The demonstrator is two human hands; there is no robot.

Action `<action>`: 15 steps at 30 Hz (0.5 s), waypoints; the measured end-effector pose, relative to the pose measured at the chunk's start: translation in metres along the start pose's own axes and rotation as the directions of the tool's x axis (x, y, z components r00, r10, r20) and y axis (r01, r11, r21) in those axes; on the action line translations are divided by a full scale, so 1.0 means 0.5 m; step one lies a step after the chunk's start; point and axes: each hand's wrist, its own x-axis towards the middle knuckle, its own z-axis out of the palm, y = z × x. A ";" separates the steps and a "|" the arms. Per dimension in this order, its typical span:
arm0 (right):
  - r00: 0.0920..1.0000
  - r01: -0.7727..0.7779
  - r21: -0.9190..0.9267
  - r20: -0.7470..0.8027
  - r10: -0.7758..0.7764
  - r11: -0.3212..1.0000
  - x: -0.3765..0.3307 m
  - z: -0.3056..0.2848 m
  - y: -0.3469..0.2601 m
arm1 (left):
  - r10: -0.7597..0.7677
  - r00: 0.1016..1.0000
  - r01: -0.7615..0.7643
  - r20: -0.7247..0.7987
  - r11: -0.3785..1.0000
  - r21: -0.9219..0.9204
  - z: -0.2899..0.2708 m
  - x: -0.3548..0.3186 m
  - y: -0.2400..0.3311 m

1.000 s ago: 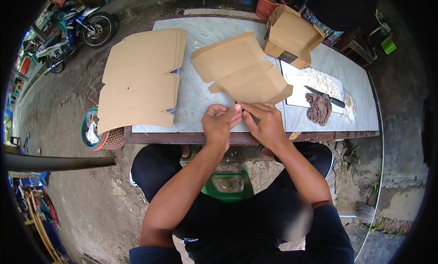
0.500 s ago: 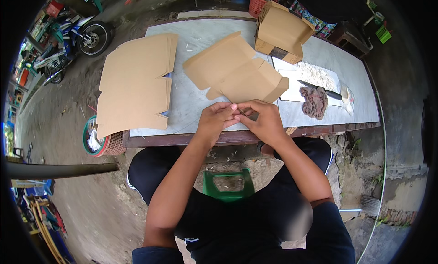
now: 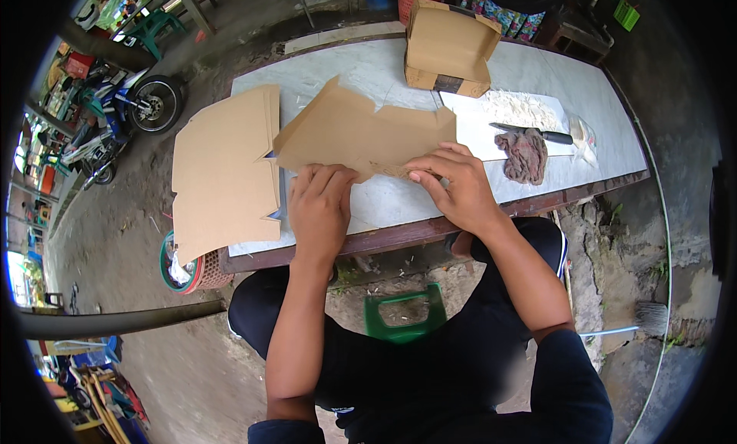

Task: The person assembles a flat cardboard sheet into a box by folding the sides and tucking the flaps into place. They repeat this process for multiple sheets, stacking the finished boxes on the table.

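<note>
Stack (image 3: 226, 160) overhangs the left edge of the worktop (image 3: 384, 204); left hand (image 3: 316, 206) curled on sheet (image 3: 357, 129), left of worktop centre; right hand (image 3: 459, 184) pinching sheet's near side. Step judged: two-handed handling of that side; next move calls for an even grip. Room: strip along near edge; board (image 3: 471, 129) bounds right

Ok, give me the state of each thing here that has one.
Left hand: curled at the cardboard's near edge
Right hand: pinching that edge
Cardboard: opened out, in hand
Cardboard stack: lying unfolded
Box: lid open
Knife: lying down, blade bare
Cloth: crumpled
Motorbike: upright, parked
</note>
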 end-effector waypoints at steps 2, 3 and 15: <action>1.000 -0.010 0.053 0.011 0.009 0.999 0.002 -0.002 0.004 | 0.010 1.000 -0.010 -0.027 1.000 0.027 -0.010 0.002 0.014; 0.997 -0.064 0.054 0.047 0.062 0.996 0.003 -0.003 -0.001 | 0.013 0.999 -0.011 -0.043 0.999 0.044 -0.015 0.004 0.019; 0.991 0.011 -0.049 0.135 -0.005 0.999 0.001 0.011 -0.010 | 0.248 0.968 -0.239 -0.050 0.961 0.140 0.004 0.010 0.043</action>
